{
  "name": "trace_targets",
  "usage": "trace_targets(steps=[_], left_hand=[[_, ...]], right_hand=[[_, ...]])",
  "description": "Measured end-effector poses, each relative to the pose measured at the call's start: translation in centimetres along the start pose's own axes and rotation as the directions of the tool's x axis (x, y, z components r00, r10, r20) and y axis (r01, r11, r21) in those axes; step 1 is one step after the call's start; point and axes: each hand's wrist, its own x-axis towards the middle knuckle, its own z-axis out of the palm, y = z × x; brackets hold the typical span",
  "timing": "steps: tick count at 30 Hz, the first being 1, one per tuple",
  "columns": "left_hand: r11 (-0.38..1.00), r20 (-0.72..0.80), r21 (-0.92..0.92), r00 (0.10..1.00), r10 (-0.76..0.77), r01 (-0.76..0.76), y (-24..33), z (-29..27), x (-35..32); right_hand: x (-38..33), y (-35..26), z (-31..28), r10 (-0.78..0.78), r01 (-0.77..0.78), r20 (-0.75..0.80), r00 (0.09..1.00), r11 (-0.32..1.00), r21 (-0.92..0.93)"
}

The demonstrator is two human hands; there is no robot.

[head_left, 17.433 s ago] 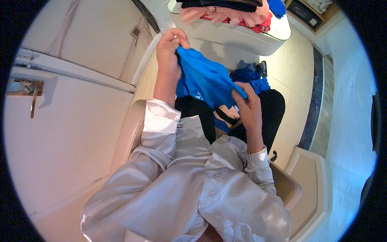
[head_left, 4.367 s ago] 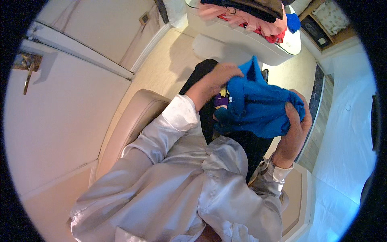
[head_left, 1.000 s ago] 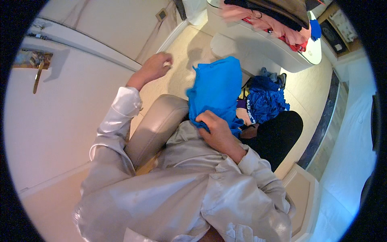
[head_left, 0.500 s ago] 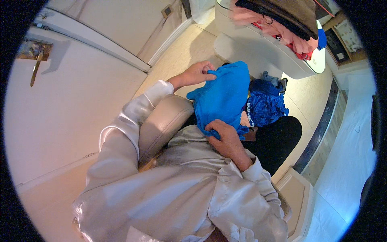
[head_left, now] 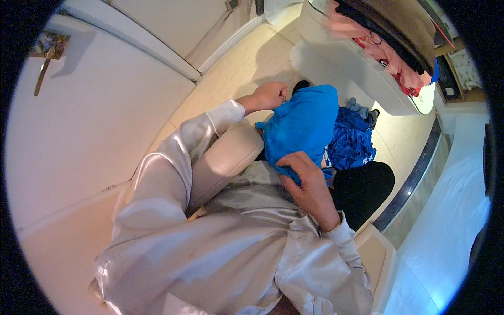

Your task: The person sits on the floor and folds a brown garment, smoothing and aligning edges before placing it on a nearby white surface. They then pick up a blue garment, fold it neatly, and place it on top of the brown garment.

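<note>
A bright blue cloth garment (head_left: 304, 123) is spread over my lap, its far end hanging beyond my knees. At its far left edge, my left hand (head_left: 268, 96) is closed with fingers curled on the fabric. My right hand (head_left: 310, 186) grips the near edge, thumb and fingers bunching the cloth. Just right of the garment lies a crumpled dark blue piece of clothing (head_left: 353, 137). A grey-blue bit of cloth (head_left: 358, 107) sits past it. What kind of garment I hold cannot be made out.
A white rounded table (head_left: 336, 65) at the far right bears a heap of pink clothing (head_left: 362, 34) and brown cloth (head_left: 401, 18). A padded beige armrest (head_left: 228, 163) stands beside my left arm. The white door (head_left: 115, 126) with a brass handle (head_left: 44, 72) is at left.
The view has shifted slightly, so most things appear lower and to the right. Both hands keep hold of the blue garment; my left hand's fingers look more curled in.
</note>
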Motion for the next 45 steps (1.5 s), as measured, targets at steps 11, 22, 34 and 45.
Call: trace_targets(steps=[11, 22, 34, 45], left_hand=[[0.844, 0.516, -0.496, 0.714, 0.474, -0.202, 14.9, -8.1, -5.8], [0.985, 0.722, 0.035, 0.686, 0.093, -0.171, 19.4, -6.1, -11.4], [0.875, -0.191, -0.468, 0.952, -0.237, 0.124, 18.1, 2.8, -19.1], [0.897, -0.420, -0.432, 0.859, -0.292, 0.094, 16.3, 2.8, -13.6]], right_hand=[[1.6, -1.4, -5.9, -0.114, 0.056, -0.229, 0.967, 0.968, -0.246], [4.5, 0.1, -7.0, -0.231, 0.222, -0.120, 0.965, 0.971, -0.084], [6.3, 2.9, -4.6, -0.329, 0.329, -0.020, 0.944, 0.938, 0.105], [10.1, 15.0, -5.4, -0.010, 0.122, -0.397, 0.918, 0.958, 0.258]])
